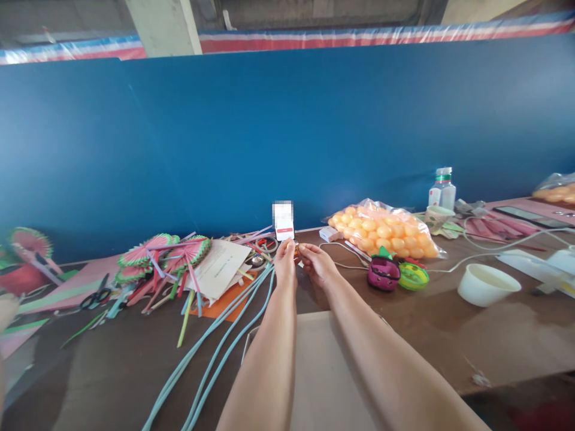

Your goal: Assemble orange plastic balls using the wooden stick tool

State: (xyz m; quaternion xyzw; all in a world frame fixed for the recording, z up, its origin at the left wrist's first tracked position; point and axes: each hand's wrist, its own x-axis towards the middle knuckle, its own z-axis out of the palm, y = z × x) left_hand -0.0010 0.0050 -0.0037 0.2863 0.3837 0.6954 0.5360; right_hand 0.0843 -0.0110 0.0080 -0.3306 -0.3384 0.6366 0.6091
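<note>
Both my arms reach forward over the table. My left hand [286, 258] and my right hand [317, 261] meet in front of a phone [284, 222], which stands upright near the blue wall with its screen lit. The fingers of both hands are pinched together around a small orange-brown thing [296, 251], mostly hidden and too small to name. Below my forearms lies a beige flat board or box [330, 371]. Light blue cords [224, 317] run along the left of my left arm.
Paper fans [148, 251], scissors [95, 294] and printed paper sheets [218, 267] lie to the left. To the right are a bag of orange balls [384, 230], a purple pouch [383, 273], a green pouch [413, 276], a white bowl [487, 286], plastic bottles [442, 190] and white cables [453, 263].
</note>
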